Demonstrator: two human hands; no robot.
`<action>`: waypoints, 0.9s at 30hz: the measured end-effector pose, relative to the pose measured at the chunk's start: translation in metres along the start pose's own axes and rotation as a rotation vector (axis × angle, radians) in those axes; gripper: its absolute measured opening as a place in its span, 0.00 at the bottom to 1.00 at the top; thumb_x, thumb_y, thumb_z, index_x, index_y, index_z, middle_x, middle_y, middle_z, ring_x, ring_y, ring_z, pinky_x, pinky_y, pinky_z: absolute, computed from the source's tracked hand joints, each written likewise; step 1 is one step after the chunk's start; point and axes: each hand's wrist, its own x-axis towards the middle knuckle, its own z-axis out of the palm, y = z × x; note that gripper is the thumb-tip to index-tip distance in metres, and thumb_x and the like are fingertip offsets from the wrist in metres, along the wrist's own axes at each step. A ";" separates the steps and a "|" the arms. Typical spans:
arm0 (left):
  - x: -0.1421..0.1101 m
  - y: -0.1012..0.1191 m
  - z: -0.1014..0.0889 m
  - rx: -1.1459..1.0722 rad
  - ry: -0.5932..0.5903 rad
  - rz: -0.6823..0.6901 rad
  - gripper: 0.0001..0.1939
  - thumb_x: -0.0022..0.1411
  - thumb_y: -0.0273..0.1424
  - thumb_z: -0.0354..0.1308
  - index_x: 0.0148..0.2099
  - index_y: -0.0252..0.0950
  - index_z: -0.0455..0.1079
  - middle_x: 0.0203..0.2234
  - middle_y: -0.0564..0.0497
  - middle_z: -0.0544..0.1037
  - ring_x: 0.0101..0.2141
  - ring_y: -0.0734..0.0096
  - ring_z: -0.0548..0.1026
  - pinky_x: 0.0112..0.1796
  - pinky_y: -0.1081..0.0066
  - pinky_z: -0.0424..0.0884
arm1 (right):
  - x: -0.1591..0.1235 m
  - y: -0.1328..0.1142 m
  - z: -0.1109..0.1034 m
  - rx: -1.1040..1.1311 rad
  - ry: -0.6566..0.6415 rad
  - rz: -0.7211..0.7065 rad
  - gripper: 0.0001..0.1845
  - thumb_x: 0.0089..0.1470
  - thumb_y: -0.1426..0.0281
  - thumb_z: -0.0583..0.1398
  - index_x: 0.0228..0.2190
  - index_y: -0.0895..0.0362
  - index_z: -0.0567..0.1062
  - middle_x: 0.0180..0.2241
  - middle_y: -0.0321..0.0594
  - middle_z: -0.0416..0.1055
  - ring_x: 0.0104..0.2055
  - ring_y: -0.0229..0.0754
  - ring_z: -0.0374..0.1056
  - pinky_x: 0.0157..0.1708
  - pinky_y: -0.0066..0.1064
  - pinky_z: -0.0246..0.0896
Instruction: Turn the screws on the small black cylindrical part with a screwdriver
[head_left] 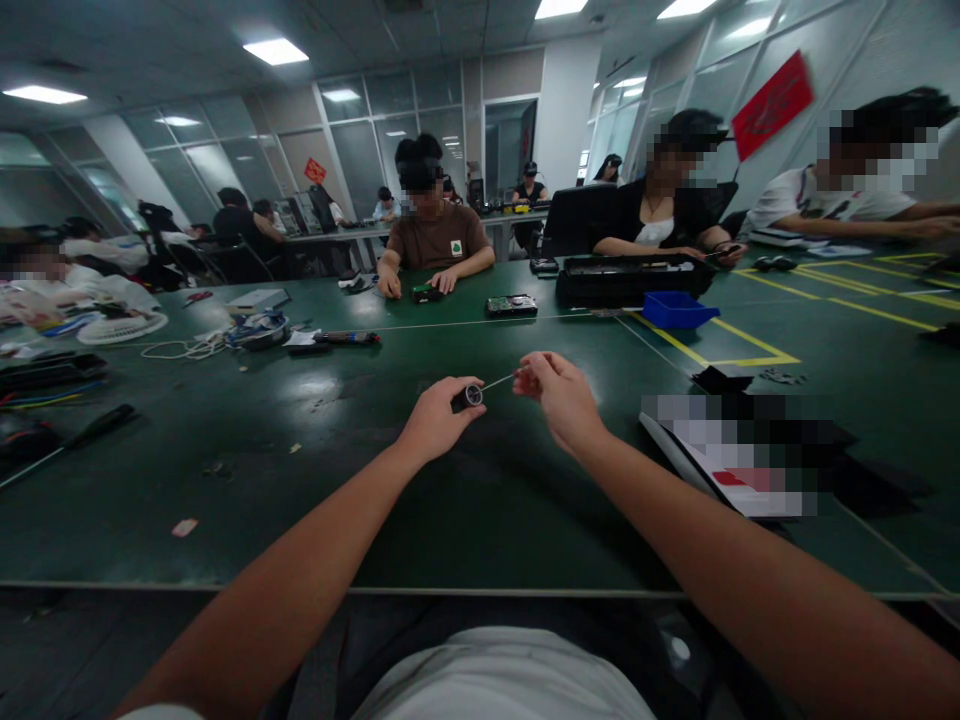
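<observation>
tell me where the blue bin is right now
In the head view, the blue bin sits right of centre on the green table, past the right hand, just in front of the long black case.

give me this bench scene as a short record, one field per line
left hand: grips short dark cylinder, pale-rimmed round end
right hand: pinches thin rod angled toward the cylinder
contact: whether they touch is too small to tell
surface: green table
ahead right: blue bin
across: person in brown shirt with small device

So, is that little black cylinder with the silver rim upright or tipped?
Tipped: the left hand holds the cylinder, its silver-rimmed end facing us.
</observation>
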 end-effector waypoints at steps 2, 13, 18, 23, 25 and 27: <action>0.001 0.001 -0.001 0.018 0.005 0.009 0.19 0.60 0.29 0.65 0.54 0.41 0.74 0.43 0.49 0.78 0.44 0.63 0.75 0.48 0.63 0.68 | 0.003 -0.001 -0.001 0.143 0.035 0.177 0.12 0.61 0.63 0.55 0.29 0.54 0.70 0.24 0.36 0.68 0.25 0.37 0.66 0.32 0.34 0.68; 0.001 0.006 -0.003 0.022 -0.009 -0.019 0.20 0.59 0.31 0.66 0.54 0.40 0.74 0.43 0.49 0.79 0.43 0.63 0.75 0.46 0.64 0.69 | 0.000 0.005 0.000 -0.162 0.038 -0.181 0.12 0.60 0.58 0.56 0.33 0.54 0.71 0.29 0.36 0.73 0.29 0.39 0.69 0.32 0.34 0.66; 0.001 0.003 -0.003 0.059 -0.021 -0.039 0.20 0.60 0.31 0.65 0.54 0.41 0.74 0.43 0.48 0.79 0.44 0.61 0.76 0.47 0.62 0.68 | -0.008 -0.007 0.000 -0.299 0.000 -0.247 0.15 0.60 0.56 0.56 0.33 0.54 0.71 0.28 0.38 0.74 0.29 0.40 0.70 0.32 0.35 0.64; 0.001 -0.002 -0.001 0.099 -0.033 -0.007 0.21 0.60 0.33 0.65 0.56 0.40 0.73 0.44 0.47 0.79 0.45 0.59 0.75 0.48 0.59 0.68 | -0.014 -0.018 -0.003 -0.574 -0.024 -0.285 0.16 0.58 0.54 0.59 0.29 0.54 0.72 0.20 0.34 0.70 0.23 0.40 0.67 0.28 0.34 0.58; 0.000 -0.003 0.000 0.116 -0.045 0.009 0.21 0.60 0.33 0.65 0.56 0.40 0.73 0.43 0.47 0.79 0.44 0.59 0.75 0.49 0.59 0.68 | -0.013 -0.016 -0.004 -0.563 -0.083 -0.323 0.11 0.60 0.60 0.57 0.32 0.54 0.72 0.23 0.35 0.72 0.26 0.41 0.68 0.30 0.33 0.59; 0.000 -0.003 0.001 0.132 -0.057 0.016 0.21 0.60 0.33 0.65 0.56 0.41 0.73 0.43 0.47 0.79 0.44 0.59 0.75 0.49 0.58 0.68 | -0.012 -0.014 -0.006 -0.536 -0.138 -0.334 0.07 0.59 0.65 0.54 0.33 0.53 0.71 0.26 0.35 0.73 0.29 0.41 0.70 0.31 0.33 0.60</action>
